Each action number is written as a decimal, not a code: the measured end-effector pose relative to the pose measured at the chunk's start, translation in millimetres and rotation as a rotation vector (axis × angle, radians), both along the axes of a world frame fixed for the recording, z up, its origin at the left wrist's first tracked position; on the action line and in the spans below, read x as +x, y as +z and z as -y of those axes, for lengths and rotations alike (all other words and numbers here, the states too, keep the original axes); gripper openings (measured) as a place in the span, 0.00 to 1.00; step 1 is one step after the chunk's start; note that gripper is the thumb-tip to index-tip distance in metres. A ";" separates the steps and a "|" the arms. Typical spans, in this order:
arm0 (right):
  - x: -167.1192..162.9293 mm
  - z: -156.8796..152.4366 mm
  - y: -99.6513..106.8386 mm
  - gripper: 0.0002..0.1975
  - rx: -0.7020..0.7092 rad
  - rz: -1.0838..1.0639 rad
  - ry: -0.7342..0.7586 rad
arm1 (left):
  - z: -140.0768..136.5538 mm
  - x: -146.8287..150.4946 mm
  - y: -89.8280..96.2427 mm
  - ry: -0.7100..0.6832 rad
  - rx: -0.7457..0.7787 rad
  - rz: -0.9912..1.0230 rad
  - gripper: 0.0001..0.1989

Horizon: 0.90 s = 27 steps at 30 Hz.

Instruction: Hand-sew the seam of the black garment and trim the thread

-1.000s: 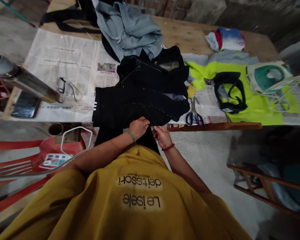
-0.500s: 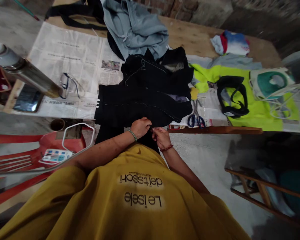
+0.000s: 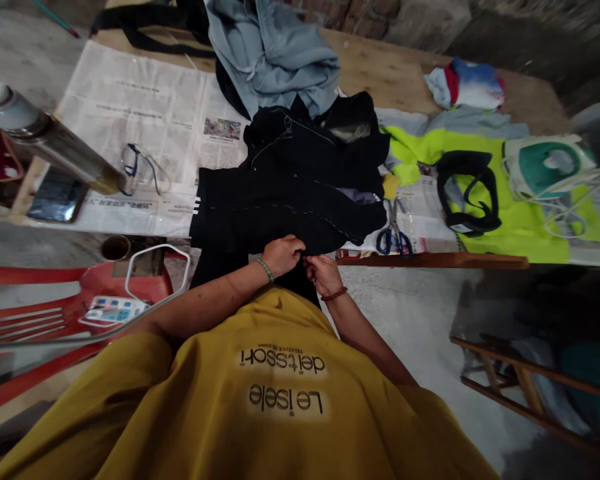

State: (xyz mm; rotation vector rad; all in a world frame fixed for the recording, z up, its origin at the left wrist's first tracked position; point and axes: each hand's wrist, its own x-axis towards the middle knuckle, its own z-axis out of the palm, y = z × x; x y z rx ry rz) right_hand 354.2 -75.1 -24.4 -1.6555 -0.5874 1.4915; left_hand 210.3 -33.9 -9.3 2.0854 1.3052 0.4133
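From the head view, the black garment (image 3: 270, 212) lies along the near edge of the table (image 3: 375, 63). The left hand (image 3: 281, 257) pinches its border; the right hand (image 3: 323, 275) has fingers closed just beside (on what, is unclear). Fine edge work seems in hand — next calls for steady cloth.

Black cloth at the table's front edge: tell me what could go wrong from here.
The black cloth reaches the table's front edge, so a tug might drag it off. The scissors lie near that edge and could be knocked down. The flask, if bumped, might topple onto the glasses.
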 end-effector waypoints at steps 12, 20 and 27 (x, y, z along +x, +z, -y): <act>6.7 4.9 -3.1 0.13 0.059 0.037 0.038 | -3.1 -13.9 4.2 -0.085 0.109 -0.195 0.11; 3.4 4.2 -0.3 0.12 0.052 -0.010 0.037 | -1.7 -1.6 5.1 -0.226 0.169 -0.272 0.13; 1.8 1.6 -5.3 0.13 0.066 -0.002 0.014 | -3.2 2.2 4.7 -0.243 0.223 -0.270 0.14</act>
